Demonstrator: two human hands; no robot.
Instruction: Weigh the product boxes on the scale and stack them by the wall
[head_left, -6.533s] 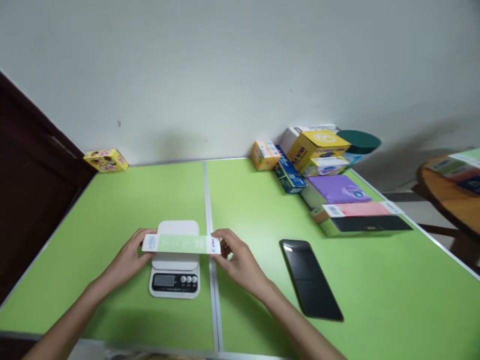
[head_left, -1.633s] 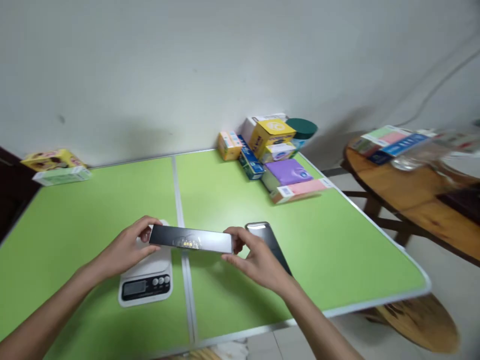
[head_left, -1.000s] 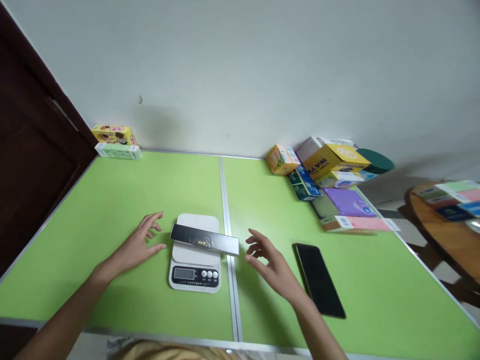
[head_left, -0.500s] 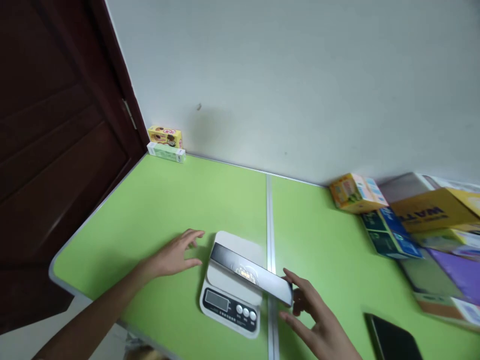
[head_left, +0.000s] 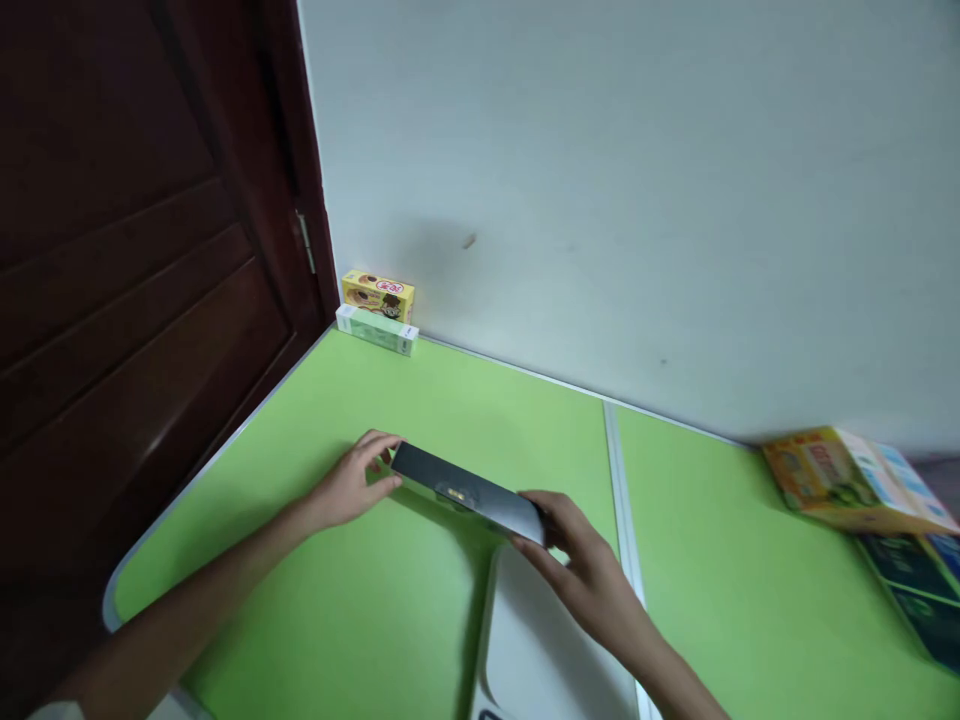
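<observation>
And up it comes: the long, slim black cardboard box [head_left: 469,495] with gold lettering, seen lying across the scale in the earlier frame, is now held raised between the hands. Its left end is pinched between the thumb and fingers of the left hand [head_left: 349,485], which was open and apart from it a moment ago; its other end is gripped by the right hand [head_left: 581,560].

The flat white plastic scale [head_left: 551,645] has been left uncovered, below the right hand and partly cut off by the bottom of the view. The view has been swung leftward, so the black phone is no longer shown.

Beyond the left hand, against the wall [head_left: 600,200], the pale green and white long carton [head_left: 377,331] is still seen lying just in front of the yellow printed biscuit box [head_left: 379,293]. Off to the right of the right hand, an orange and white carton [head_left: 847,480] is seen beside a dark green and blue box [head_left: 915,590] on the bright green tabletop [head_left: 337,620].
</observation>
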